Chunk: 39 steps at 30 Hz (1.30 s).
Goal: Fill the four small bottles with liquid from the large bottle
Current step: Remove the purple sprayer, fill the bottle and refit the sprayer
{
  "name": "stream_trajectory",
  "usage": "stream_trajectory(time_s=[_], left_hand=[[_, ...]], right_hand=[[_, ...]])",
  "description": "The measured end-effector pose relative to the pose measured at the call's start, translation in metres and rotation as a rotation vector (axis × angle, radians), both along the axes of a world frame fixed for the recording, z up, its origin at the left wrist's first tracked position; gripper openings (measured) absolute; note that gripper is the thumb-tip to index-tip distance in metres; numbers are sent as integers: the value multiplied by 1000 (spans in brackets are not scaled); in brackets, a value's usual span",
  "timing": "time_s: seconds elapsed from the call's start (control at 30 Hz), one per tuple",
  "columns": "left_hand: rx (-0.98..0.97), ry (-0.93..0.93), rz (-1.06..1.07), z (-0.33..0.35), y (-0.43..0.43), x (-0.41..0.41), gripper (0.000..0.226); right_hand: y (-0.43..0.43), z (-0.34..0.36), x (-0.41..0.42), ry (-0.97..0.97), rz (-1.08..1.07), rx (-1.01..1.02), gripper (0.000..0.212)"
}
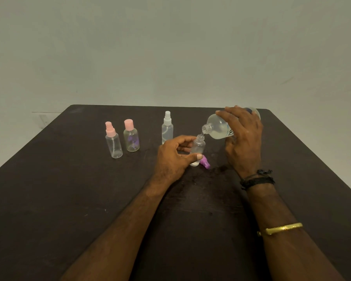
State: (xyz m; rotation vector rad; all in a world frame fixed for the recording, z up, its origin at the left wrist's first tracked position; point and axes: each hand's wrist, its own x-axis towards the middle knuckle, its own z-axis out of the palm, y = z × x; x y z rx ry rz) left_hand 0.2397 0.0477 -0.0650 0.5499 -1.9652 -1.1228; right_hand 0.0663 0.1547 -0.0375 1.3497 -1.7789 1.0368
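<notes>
The right hand (242,138) grips the large bottle (219,127) around its body, tilted with the neck pointing toward 8 o'clock. Its mouth sits just above the open mouth of the uncapped small bottle (198,150). This small bottle stands upright on the bench (69,199), at 3 o'clock of the left hand (175,155), which holds it between thumb and curled fingers. A purple spray cap (205,162) lies on the bench at 4 o'clock of that bottle's base, just beside it. At 11 o'clock of the left hand stands a white-capped spray bottle (167,127). Well apart at 9 o'clock stand a pink-capped bottle (131,138) and a pink spray bottle (113,141).
</notes>
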Motion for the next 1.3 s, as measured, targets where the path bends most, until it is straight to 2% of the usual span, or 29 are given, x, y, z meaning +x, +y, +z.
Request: stream_trajectory(time_s=[1.3], left_hand=[[0,-14,-3,-1,-2,-1,48]], right_hand=[[1,2,2,0,-17,3,62]])
